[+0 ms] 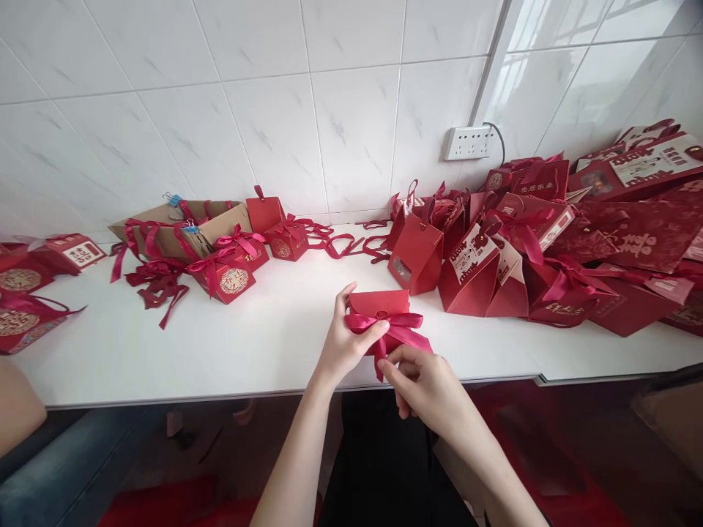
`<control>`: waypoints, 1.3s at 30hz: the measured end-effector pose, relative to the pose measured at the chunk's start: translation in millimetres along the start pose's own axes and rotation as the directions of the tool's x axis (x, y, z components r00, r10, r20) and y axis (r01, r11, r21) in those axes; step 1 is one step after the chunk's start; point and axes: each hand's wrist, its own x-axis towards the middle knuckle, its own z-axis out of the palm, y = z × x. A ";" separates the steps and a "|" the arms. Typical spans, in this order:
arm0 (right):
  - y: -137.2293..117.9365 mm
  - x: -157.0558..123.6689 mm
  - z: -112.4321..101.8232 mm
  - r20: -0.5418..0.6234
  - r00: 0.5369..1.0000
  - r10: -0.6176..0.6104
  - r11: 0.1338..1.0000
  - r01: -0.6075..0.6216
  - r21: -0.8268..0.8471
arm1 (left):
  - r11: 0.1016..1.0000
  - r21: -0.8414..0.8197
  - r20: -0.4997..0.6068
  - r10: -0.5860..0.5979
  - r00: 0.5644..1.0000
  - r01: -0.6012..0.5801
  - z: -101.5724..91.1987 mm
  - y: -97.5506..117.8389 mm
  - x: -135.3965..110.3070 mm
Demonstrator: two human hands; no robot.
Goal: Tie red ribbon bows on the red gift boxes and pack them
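A small red gift box (378, 301) sits near the front edge of the white table, with a crimson satin ribbon (409, 322) tied in a bow across it. My left hand (351, 333) wraps the box's left side, its thumb pressing on the bow. Just right of that thumb, my right hand (420, 380) is closed, pinching a hanging tail of the ribbon between thumb and forefinger at the table edge. The underside of the box and the left fingers behind it are hidden.
Many red gift boxes (466, 271) crowd the table's right side. At the left stand a cardboard box (220, 223) draped with ribbons, loose ribbons (159, 282) and more bowed boxes (233, 282). Behind is a tiled wall with a power strip (468, 143). Another person's arm (19, 399) shows at far left.
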 end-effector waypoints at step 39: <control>20.2 41.2 -31.0 -0.419 0.855 -0.306 0.922 0.375 0.092 | 0.993 0.014 -0.030 -0.114 0.993 0.114 -1.1 2.9 -0.4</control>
